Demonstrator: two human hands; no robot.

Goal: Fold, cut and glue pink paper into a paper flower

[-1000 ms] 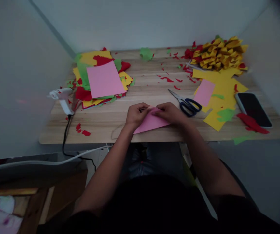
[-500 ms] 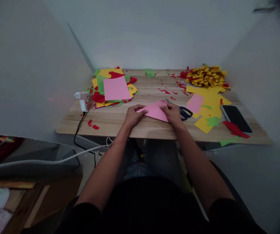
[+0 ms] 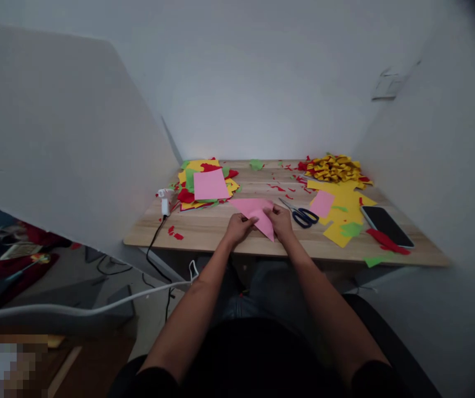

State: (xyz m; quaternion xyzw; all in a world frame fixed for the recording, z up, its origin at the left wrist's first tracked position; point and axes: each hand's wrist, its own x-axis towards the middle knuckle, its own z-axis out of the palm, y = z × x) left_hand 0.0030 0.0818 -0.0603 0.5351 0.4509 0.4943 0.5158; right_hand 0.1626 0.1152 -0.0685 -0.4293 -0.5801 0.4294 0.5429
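Note:
A folded sheet of pink paper (image 3: pixel 258 209), now a triangular shape, is held between both hands over the table's front part. My left hand (image 3: pixel 239 229) pinches its lower left edge, thumb on top. On the right side, my right hand (image 3: pixel 280 221) grips the paper with its thumb pressed on the surface. Just right of that hand lie scissors (image 3: pixel 302 214) with dark blue handles, their blades pointing up and left. Fingers beneath the paper are partly hidden.
At the left, a pink sheet (image 3: pixel 211 184) tops a pile of coloured scraps, near a white glue gun (image 3: pixel 165 204) with a black cord. To the right are folded yellow paper pieces (image 3: pixel 334 168), yellow sheets (image 3: pixel 349 203) and a phone (image 3: pixel 388 226).
The pink paper has been turned in my hands, and one corner now points down toward the table's front edge. My view has tilted upward. Scissors show more fully beside my right hand.

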